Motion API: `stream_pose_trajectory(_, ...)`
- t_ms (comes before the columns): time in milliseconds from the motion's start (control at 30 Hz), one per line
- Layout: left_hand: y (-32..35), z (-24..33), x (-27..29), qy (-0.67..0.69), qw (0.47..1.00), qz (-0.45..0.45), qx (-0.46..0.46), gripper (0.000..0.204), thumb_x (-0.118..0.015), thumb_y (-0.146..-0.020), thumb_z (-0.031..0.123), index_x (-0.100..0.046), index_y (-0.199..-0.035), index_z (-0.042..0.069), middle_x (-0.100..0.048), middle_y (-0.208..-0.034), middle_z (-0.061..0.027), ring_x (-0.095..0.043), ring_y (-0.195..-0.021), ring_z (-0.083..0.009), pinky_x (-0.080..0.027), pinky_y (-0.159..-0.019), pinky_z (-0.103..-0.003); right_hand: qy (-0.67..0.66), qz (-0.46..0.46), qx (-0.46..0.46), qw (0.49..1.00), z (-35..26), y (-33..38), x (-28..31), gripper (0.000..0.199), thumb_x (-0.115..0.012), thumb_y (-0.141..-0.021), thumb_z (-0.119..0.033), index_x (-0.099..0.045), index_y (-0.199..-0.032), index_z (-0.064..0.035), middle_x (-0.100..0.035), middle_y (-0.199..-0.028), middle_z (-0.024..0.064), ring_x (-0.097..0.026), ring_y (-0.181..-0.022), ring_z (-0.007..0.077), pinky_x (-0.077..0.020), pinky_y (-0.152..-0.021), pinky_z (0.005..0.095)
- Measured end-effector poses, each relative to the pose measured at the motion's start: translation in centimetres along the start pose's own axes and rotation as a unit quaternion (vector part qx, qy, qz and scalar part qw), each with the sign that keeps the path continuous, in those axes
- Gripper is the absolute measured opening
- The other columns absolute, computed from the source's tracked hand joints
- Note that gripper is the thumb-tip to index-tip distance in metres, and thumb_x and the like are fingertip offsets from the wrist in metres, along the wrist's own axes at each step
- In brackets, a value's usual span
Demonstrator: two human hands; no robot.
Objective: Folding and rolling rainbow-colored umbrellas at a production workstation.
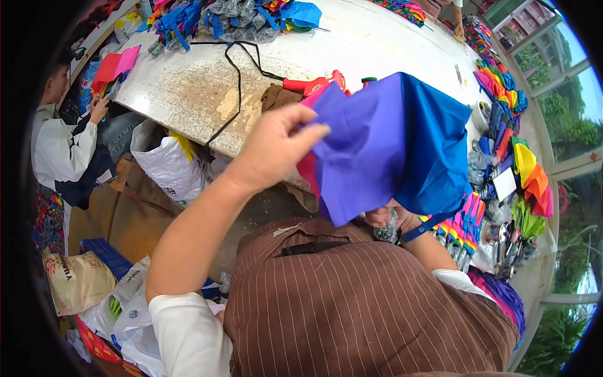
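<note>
Purple-and-blue umbrella canopy fabric (389, 141), centre-right of frame, hangs between both hands: left hand (273, 147) pinches its upper left edge closed; right hand (382, 217), below it and mostly hidden, grips the bottom. White worktable (188, 88) lies behind.

A small sewing or umbrella-making workshop: a long worn white desk (188, 88) carries heaps of bright fabric pieces (232, 16), rows of rainbow-coloured folded umbrellas (502, 88) line its far side by the windows (559, 81), sacks (166, 166) sit underneath, and another person (63, 144) works nearby.
</note>
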State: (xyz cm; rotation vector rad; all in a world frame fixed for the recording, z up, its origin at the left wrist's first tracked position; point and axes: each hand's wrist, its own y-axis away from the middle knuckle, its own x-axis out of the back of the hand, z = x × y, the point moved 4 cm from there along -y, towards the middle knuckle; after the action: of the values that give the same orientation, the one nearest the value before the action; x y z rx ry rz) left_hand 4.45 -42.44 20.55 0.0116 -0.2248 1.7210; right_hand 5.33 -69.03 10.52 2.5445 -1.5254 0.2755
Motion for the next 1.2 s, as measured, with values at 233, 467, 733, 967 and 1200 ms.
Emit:
stream_pose_trajectory(233, -0.2, 1.6, 4.2, 0.141, 0.983, 0.115, -0.033, 0.013, -0.063, -0.087, 0.010, -0.059, -0.097, 0.003, -0.060, -0.079, 0.0010, -0.051, -0.066, -0.0035, -0.042, -0.059, -0.018, -0.148, -0.036, -0.099, 0.983, 3.5, -5.2, 1.4, 0.055, -0.055, -0.091, -0.010, -0.032, -0.140, -0.0011, -0.054, -0.125, 0.0128, -0.053, -0.112, 0.0224, -0.0466, -0.091, 0.0336)
stream_pose_trajectory(467, 0.2, 2.7, 4.9, 0.081, 0.976, 0.198, -0.040, 0.024, -0.064, -0.088, 0.025, -0.058, -0.099, 0.004, -0.057, -0.081, 0.0003, -0.051, -0.070, -0.0054, -0.042, -0.062, -0.018, -0.287, -0.076, -0.189, 0.936, 6.6, -9.3, 3.4, 0.057, -0.055, -0.091, -0.010, -0.030, -0.141, -0.0013, -0.054, -0.125, 0.0117, -0.054, -0.111, 0.0224, -0.0474, -0.090, 0.0338)
stream_pose_trajectory(733, 0.0, -2.9, -0.9, 0.081, 0.986, 0.097, 0.110, 0.037, -0.069, -0.084, 0.031, -0.054, -0.098, 0.000, -0.057, -0.082, -0.0023, -0.051, -0.076, -0.0066, -0.044, -0.067, -0.021, -0.111, -0.131, -0.114, 0.978, 0.8, -7.0, -0.3, 0.046, -0.062, -0.074, 0.000, -0.049, -0.118, 0.0009, -0.057, -0.066, 0.0105, -0.056, -0.053, 0.0208, -0.0451, -0.050, 0.0320)
stream_pose_trajectory(967, 1.0, -4.0, 3.5, 0.176, 0.966, 0.180, 0.049, 0.025, -0.066, -0.086, 0.017, -0.050, -0.103, 0.009, -0.057, -0.080, 0.0032, -0.051, -0.068, -0.0043, -0.039, -0.058, -0.019, -0.177, -0.181, -0.151, 0.956, 1.4, -6.2, 1.1, 0.053, -0.068, -0.076, -0.005, -0.045, -0.124, -0.0011, -0.059, -0.071, 0.0107, -0.056, -0.052, 0.0219, -0.0462, -0.048, 0.0319)
stream_pose_trajectory(1200, 1.6, -3.5, 5.5, 0.231, 0.960, 0.159, 0.010, 0.018, -0.064, -0.087, 0.014, -0.053, -0.098, 0.006, -0.056, -0.074, 0.0027, -0.047, -0.059, -0.0040, -0.040, -0.056, -0.019, -0.189, -0.192, -0.172, 0.947, 0.8, -6.2, 1.1, 0.063, -0.076, -0.071, -0.007, -0.043, -0.123, 0.0033, -0.055, -0.060, 0.0099, -0.055, -0.047, 0.0212, -0.0437, -0.044, 0.0305)
